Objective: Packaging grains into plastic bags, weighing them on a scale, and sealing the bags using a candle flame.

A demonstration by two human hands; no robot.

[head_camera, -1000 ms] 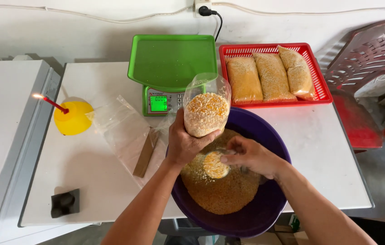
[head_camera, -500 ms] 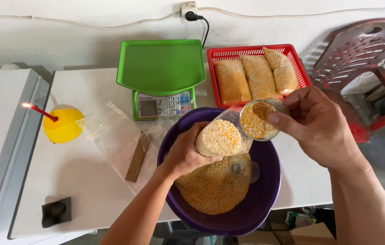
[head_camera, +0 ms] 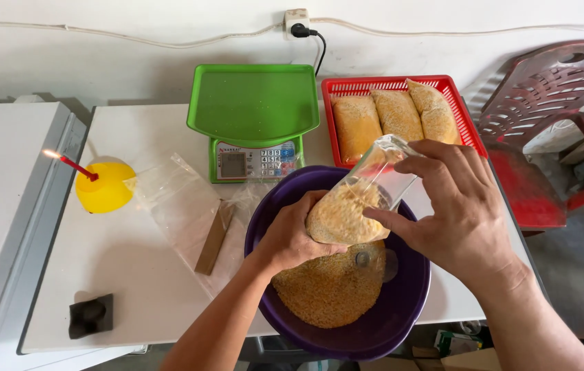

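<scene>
Both hands on the clear bag of grain [head_camera: 350, 206], centre frame, over the purple basin [head_camera: 402, 316]. My left hand [head_camera: 292, 237] is cupped under its full bottom end, fingers closed round it. My right hand [head_camera: 453, 206] grips the upper, mostly empty part from the right, thumb and fingers pressed on the plastic. Bag's long axis runs lower left to upper right, mouth end toward the red basket [head_camera: 467, 117] of filled bags. Left hand carries the weight. Loose grain [head_camera: 329, 292] in basin directly below. Green scale [head_camera: 254, 117] sits above, on the surface [head_camera: 127, 275]
</scene>
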